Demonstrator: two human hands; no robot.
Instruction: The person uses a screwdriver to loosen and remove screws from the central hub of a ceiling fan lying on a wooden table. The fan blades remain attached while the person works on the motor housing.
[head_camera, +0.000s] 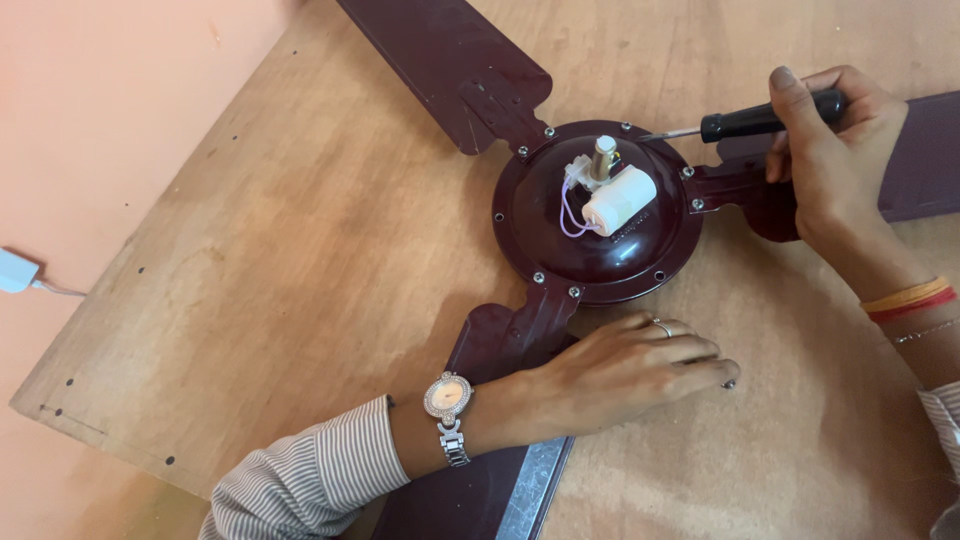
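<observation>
The right hand (830, 150) grips a black-handled screwdriver (745, 124), its tip at the rim of the maroon ceiling fan motor housing (597, 215) lying on the wooden board (300, 280). The left hand (625, 372) rests palm down, holding nothing, fingers loosely curled, beside a small screw (730, 383). All three fan blades run out of frame; the near blade (500, 350) is partly hidden under the wrist.

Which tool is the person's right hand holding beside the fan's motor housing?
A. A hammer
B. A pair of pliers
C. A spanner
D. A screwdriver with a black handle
D: the right hand grips a screwdriver with a black handle, its metal tip pointing at the rim of the dark red motor housing.
</observation>
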